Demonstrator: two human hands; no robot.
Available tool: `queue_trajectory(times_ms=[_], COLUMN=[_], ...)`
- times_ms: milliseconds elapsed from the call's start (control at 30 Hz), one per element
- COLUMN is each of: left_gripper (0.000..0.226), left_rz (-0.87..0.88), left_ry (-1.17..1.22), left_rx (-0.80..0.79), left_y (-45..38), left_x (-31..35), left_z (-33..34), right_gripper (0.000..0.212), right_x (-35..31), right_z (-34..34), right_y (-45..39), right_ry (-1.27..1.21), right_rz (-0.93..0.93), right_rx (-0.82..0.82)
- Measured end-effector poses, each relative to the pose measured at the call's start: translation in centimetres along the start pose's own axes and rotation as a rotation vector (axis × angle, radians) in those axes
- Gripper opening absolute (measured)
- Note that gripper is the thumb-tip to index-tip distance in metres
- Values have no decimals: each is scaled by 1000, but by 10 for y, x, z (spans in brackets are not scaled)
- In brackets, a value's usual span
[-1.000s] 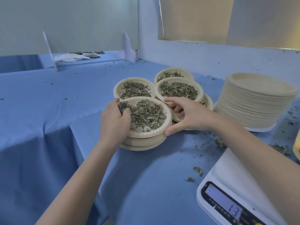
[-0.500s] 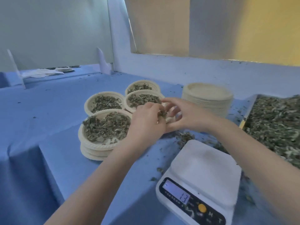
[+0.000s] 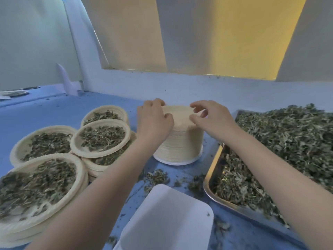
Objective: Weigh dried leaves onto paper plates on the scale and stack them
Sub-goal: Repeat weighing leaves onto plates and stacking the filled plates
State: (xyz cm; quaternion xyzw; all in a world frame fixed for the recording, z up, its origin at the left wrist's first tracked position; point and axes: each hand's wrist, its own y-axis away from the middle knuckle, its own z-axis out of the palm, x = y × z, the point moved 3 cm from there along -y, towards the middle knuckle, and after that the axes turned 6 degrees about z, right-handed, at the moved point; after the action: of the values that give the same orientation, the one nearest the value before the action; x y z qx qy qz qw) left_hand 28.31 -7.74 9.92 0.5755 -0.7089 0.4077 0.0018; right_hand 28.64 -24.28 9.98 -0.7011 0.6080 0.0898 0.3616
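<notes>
**Both hands at the empty plate stack**

Left hand [image 3: 153, 121] and right hand [image 3: 210, 116] sat on opposite sides of the stack [image 3: 180, 139] top, fingers curled onto the top plate [image 3: 180, 114] rim, apparently pinching it. Filled plates [image 3: 100, 136] lay left of the left hand. Leaf tray [image 3: 212, 177] lay right of the right hand. Scale [image 3: 167, 219] sat nearer the person, between the forearms, platform bare.
</notes>
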Motion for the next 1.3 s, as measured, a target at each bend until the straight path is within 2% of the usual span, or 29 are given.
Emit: queue_trajectory(times_ms=[33,100,200,233,300,400,533,633,667,800,900,1033,1100,1200,1300], left_gripper=[41,50,57,55,45,12,25,17,12,25,15,21,18,34,26], left_rz=[-52,-200,-332,-358,-409,-441,-369,-331,-315,-273,-233,-205,-211,-228,-244], left_ry=[-21,9,105,122,176,215,93,15,4,35,49,170,209,270,319], left_rx=[-34,-151,-279,-278,-233,-228,-311,-351,-354,-332,-281,-208,-186,-152,-135], left_y=[-6,-14,-17,-18,-22,-25,-28,-33,-35,-40,-36,-10,13,56,104], left_x=[-4,-11,-15,-16,-21,-24,-20,-14,-10,4,16,24,23,14,-1], left_z=[3,12,28,30,31,30,27,24,21,7,-11,-39,-52,-66,-72], right_gripper=[43,49,24,26,31,29,37,37,37,33,21,49,49,56,54], right_x=[5,9,4,3,4,10,2,-7,-9,-19,-26,-39,-48,-62,-66], right_z=[3,14,28,30,31,29,25,17,13,-5,-17,-28,-31,-27,-13], right_y=[-7,-18,-28,-30,-33,-31,-31,-35,-35,-35,-28,1,25,67,114], right_ry=[61,176,185,142,78,-21,61,116,111,83,23,-25,-7,33,23], right_rz=[66,242,387,399,422,454,420,405,407,374,352,298,247,143,102], right_rx=[8,-81,-195,-189,-181,-156,-148,-158,-164,-126,-81,-58,-37,-21,-78])
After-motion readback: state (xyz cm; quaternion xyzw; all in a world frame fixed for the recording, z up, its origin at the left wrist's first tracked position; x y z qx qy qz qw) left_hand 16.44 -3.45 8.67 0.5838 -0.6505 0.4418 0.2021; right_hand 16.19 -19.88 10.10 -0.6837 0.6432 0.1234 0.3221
